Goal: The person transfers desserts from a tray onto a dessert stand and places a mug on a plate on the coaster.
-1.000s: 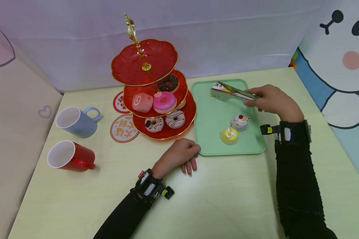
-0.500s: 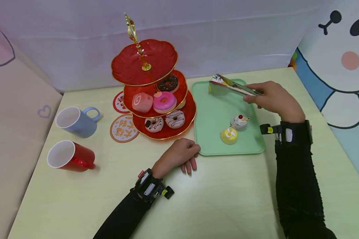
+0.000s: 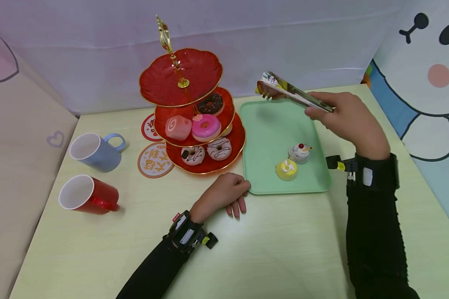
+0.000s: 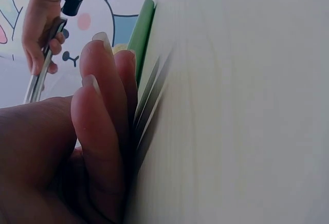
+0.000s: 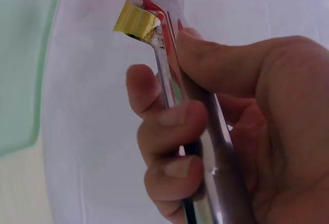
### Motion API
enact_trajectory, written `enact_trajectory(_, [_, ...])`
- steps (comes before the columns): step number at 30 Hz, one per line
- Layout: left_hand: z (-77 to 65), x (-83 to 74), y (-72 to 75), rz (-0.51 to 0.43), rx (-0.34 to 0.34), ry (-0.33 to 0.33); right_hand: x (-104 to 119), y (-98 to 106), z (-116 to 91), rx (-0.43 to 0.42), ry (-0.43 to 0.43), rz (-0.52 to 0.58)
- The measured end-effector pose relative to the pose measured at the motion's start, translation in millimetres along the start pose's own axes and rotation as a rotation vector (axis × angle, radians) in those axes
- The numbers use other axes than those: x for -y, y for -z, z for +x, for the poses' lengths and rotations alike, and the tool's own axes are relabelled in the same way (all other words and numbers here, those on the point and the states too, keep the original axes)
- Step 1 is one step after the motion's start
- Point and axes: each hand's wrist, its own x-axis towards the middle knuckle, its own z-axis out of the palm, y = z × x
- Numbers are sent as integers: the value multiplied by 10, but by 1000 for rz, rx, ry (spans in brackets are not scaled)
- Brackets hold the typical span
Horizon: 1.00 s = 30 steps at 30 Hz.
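My right hand (image 3: 349, 122) grips metal tongs (image 3: 301, 95), thumb on one side and fingers curled round the other. Pinched in the tongs' tips is a small toy cake (image 3: 269, 81) with a white top; its yellow side (image 5: 134, 21) shows in the right wrist view. The cake hangs in the air above the far edge of the green tray (image 3: 269, 137). Two other small cakes lie on that tray, a yellow one (image 3: 286, 169) and a speckled one with a red berry (image 3: 300, 153). My left hand (image 3: 226, 193) rests on the table at the tray's near left corner, fingers loose.
Left of the tray stands a three-tier red stand (image 3: 181, 79); toy doughnuts and a pink roll sit on its two lower tiers. Further left are a blue mug (image 3: 101, 153) and a red mug (image 3: 102, 197). Two round coasters (image 3: 156, 161) lie beside the stand.
The tongs have lifted the small cake up off the tray and slightly to the left. My right hand has risen with them; the left hand has stayed put.
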Motion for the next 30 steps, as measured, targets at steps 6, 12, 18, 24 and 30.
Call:
enact_trajectory(6, [-2,-9,-2,1,-1,9,161,17,-104,-119,52,-35])
enact_trajectory(12, [1,-11,0,-2,2,10,338,14,-206,-192,94,-32])
enact_trajectory(18, [4,-9,2,-5,4,13,501,-9,-283,-236,115,12])
enact_trajectory(24, [6,-10,1,-6,3,16,618,-41,-330,-278,165,67])
enact_trajectory(30, [5,-19,-2,-5,3,22,752,-74,-370,-294,195,102])
